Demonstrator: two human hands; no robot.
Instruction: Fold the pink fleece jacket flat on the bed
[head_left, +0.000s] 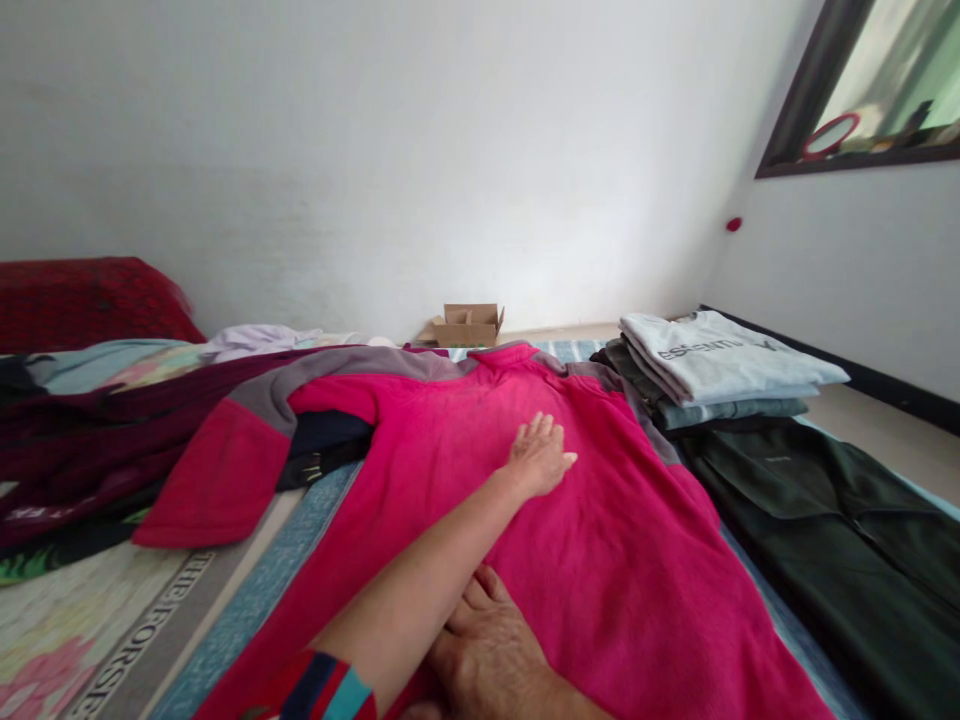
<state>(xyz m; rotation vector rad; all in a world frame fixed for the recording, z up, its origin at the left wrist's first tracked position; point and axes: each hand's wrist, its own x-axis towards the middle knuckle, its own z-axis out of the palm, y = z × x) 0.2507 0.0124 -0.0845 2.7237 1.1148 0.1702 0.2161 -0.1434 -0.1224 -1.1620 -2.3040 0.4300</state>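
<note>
A bright pink fleece jacket (600, 540) with grey shoulders lies spread flat on the bed. My left hand (538, 457) reaches forward across it and rests palm down on its chest, fingers stretched out together. My right hand (487, 650) lies flat on the jacket's near part, close to me, with its fingertips tucked beside and partly under my left forearm. Neither hand holds anything. The jacket's left sleeve (217, 470) lies out to the left.
A stack of folded shirts (720, 375) sits at the right, with a dark green garment (825, 540) spread beside the jacket. Unfolded clothes (97, 420) are heaped at the left. A cardboard box (466, 324) stands by the far wall.
</note>
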